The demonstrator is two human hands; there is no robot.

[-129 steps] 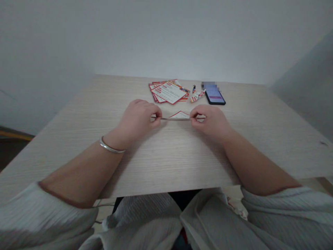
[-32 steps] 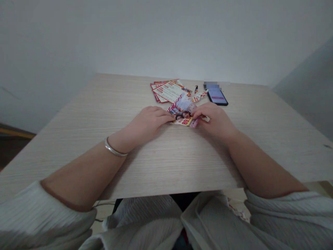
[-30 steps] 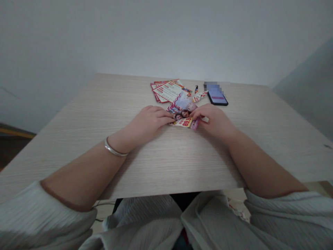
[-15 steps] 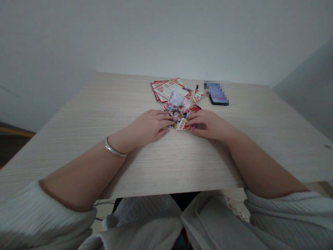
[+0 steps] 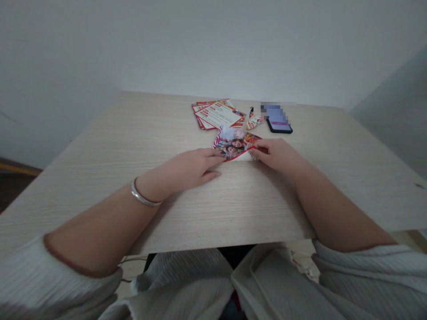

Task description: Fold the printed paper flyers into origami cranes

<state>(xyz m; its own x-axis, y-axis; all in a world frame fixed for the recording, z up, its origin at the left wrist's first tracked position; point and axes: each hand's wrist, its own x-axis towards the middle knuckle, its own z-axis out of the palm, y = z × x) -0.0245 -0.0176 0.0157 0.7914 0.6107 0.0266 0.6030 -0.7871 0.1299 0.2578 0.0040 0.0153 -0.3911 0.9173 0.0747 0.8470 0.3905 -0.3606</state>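
Both hands at a printed sheet (image 5: 231, 138), which lies at the centre of the frame on a pale wood-grain counter (image 5: 200, 218). Sheet shows a colourful photo of people, striped edging at its left. Along its lower side a red-edged line slants up toward the right, a white patch beneath; cannot tell how the layers join there.

Left hand (image 5: 190, 169), left of centre: fingers (image 5: 215, 155) extended, nearly straight, tips laid on the sheet's lower left corner; thumb spread away below, clear of the paper. Presses or rests, no grip. Silver bracelet (image 5: 143, 195) on that wrist.

Right hand (image 5: 280, 153), right of centre: thumb and fingers drawn together on the sheet's right side at the red edge, pinching it.

Upper centre of the frame, just beyond the sheet: fanned pile of cards (image 5: 218, 114), white faces, red borders, lines of print too small to read. Right of the pile, a crumpled printed scrap (image 5: 254, 122). Right again, near the scrap, a dark-edged phone (image 5: 280, 122), screen lit, partly pixelated.

Pale wall (image 5: 213, 49) across the top. Light grey clothing (image 5: 187, 280) along the bottom.
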